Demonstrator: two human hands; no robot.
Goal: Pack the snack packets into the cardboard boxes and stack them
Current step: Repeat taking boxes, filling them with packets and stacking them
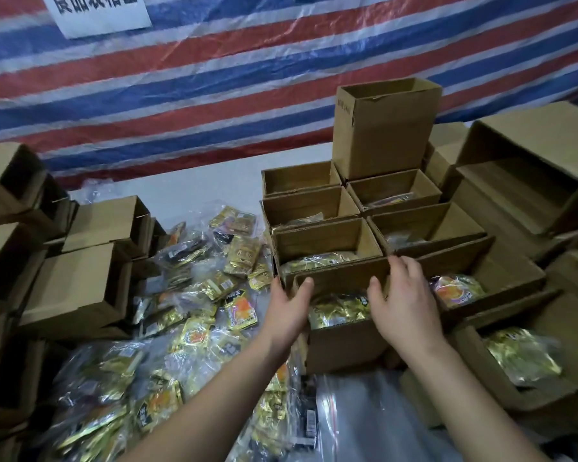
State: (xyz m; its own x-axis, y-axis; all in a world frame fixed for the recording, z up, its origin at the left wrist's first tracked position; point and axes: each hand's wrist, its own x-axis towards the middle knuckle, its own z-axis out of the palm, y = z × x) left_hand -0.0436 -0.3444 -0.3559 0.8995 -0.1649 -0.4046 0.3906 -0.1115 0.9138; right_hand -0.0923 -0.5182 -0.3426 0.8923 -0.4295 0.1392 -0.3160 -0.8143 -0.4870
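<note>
bags: clear plastic bags (357,418) lie nearest, bottom centre, partly over the packets. Contents too blurred to tell.
packets: loose gold/orange snack packets (194,328) heaped left of centre, within easy reach of the left hand. Looks like the feed pile.
left hand: left hand (289,306) on the near box's left wall, thumb hooked over the rim, fingers hidden behind the cardboard. Reads as gripping that wall.
right hand: right hand (402,301) on the same box's far right corner, thumb inside, fingers spread over the rim, only lightly curled. Steadying or squaring rather than clamping, I'd say.
near box: open box (341,345) between the hands, gold packets already inside, flaps not closed. Two-hand hold suggests it's being seated into the row or readied for a lift.
row: open boxes (327,241) behind in two columns, most showing packets at the bottom. Lined up tight, probably for batch filling.
top box: one tall box (386,128) stands on the far end of the rows. Contents not visible.
sides: empty-looking boxes stacked left (77,281) and right (521,195).
back: striped tarp (214,78) with a paper sign (97,11).
</note>
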